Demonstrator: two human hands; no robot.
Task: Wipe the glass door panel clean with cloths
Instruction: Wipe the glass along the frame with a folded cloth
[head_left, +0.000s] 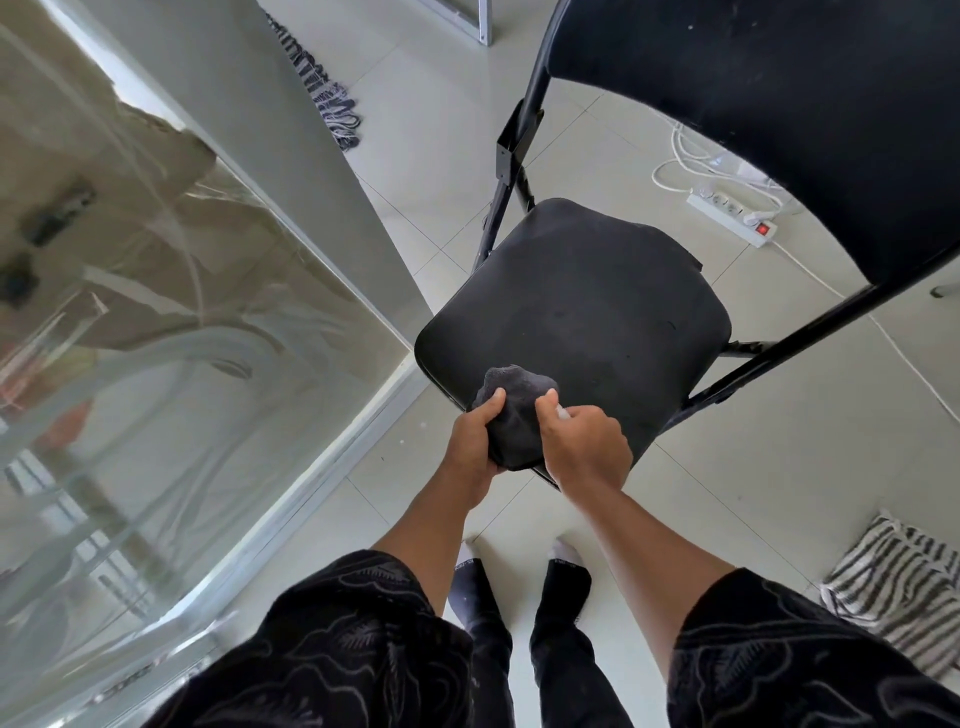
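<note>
We stand over a black folding chair (582, 301), left hand (470, 441) and right hand (587, 447) both clenched round a bunched dark grey cloth (519, 410) above the seat's near edge, with the streaked glass door panel (156, 338) close on our left. The risk, we judge, is swinging left and knocking the chair or the door's metal bottom rail (311, 457) (the gap between them is narrow). A power strip (727, 218) and its cables trail on the floor at far right.

Small whitish object (562, 413) mostly hidden by fingers (584, 422); chair backrest (779, 104) cut off top and right.
</note>
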